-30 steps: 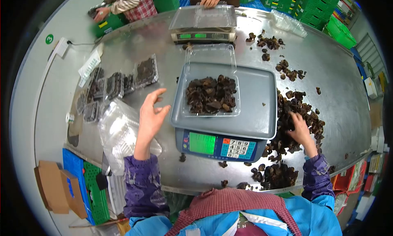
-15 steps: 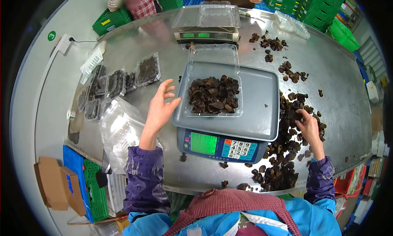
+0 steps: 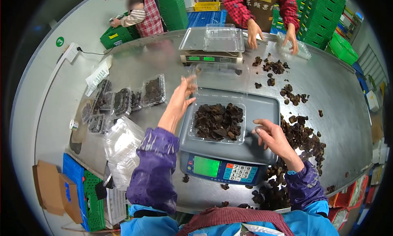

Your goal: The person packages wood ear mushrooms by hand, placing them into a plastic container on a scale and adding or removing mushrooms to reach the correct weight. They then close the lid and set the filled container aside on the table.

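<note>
A clear plastic box filled with dark wood ear mushrooms sits on the grey pan of a digital scale. Its hinged clear lid stands up at the far side, blurred and tilted. My left hand is at the lid's left edge, thumb and fingers apart; the fingertips are smeared, so a firm hold does not show. Over the pan's right side, beside the box, my right hand hovers with loosely bent, parted fingers and nothing visible in it. The scale's green display is lit.
Loose wood ears lie right of the scale. Filled boxes and stacked empty clear boxes are on the left. Across the steel table stands a second scale. A co-worker's hands are beside it; another person handles a green crate.
My right hand has left the mushroom pile and come over the pan. My left hand has moved up to the lid, which now looks raised. The view has tilted up, showing more of the co-workers.
</note>
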